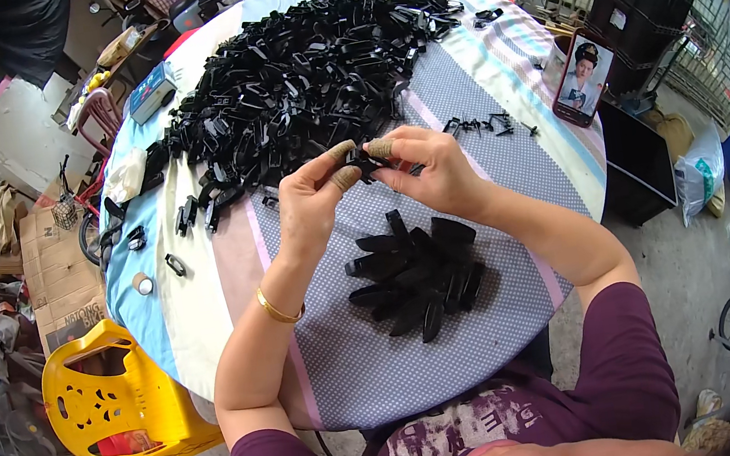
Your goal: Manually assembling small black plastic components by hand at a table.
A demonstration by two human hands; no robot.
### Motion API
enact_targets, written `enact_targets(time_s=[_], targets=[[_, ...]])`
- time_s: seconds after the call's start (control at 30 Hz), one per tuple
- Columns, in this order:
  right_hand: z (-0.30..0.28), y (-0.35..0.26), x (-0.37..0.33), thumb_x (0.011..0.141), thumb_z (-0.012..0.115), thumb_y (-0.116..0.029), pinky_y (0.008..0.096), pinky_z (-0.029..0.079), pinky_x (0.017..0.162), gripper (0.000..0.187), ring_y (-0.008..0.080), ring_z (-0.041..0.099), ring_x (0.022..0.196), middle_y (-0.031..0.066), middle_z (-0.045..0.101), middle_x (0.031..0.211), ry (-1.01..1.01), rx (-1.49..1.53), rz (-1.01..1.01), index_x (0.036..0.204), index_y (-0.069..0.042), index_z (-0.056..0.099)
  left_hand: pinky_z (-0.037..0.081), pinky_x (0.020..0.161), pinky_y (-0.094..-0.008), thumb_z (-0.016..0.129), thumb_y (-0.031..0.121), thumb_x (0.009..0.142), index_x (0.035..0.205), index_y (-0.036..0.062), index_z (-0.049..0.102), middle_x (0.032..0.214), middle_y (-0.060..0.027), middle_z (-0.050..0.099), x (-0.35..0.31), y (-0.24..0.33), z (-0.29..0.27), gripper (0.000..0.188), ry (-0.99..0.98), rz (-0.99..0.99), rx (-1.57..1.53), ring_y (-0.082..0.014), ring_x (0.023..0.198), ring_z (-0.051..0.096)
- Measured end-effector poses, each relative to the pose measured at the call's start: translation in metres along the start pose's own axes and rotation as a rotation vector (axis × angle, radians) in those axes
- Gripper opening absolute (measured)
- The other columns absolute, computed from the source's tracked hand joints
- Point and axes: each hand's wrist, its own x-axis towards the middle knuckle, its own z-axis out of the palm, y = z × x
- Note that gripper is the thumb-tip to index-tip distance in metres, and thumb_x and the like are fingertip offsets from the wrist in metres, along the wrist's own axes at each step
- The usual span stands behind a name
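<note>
Near the table's middle, my left hand (309, 200) and my right hand (436, 165) meet at a small black plastic part (361, 159). Both hands pinch it between thumb and fingertips, which hide much of its shape. Tan tape wraps several of my fingertips. Just beyond my hands spreads a big heap of black plastic parts (288, 80), many shaped like small loops or clips. Closer to me, below my hands, lies a smaller cluster of longer black pieces (418, 276). Right of my right hand, a few thin dark bits (490, 124) are scattered on the cloth.
The round table (369, 386) has a patterned cloth. A phone (584, 78) stands propped at its right edge. At the left are a blue box (150, 92), a small round roll (142, 283) and a loose black loop (175, 265). A yellow chair (127, 392) stands lower left.
</note>
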Motion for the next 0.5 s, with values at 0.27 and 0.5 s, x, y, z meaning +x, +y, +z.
enact_targets(time_s=[0.27,0.5], targets=[[0.004,-0.006,-0.003,0.074,0.072,-0.011,0.0267,0.05,0.063,0.025,0.0163,0.062,0.076,0.0081,0.062,0.084,0.03,-0.326,-0.13,0.096,-0.001,0.063,0.047,0.079,-0.021,0.058,0.002,0.085,0.119,-0.0037,0.054,0.102,-0.0079,0.064,-0.005,-0.003,0.015,0.034,0.026,-0.004,-0.138,-0.0106,0.09,0.059],[0.0,-0.002,-0.002,0.08,0.069,-0.017,0.0251,0.046,0.06,0.022,0.0104,0.058,0.067,0.0058,0.063,0.073,-0.285,0.159,0.33,0.09,0.001,0.063,0.045,0.083,-0.0234,0.059,0.002,0.084,0.111,-0.0025,0.06,0.103,-0.0089,0.064,-0.003,0.002,0.001,0.027,-0.138,0.087,-0.184,-0.0123,0.092,0.058]])
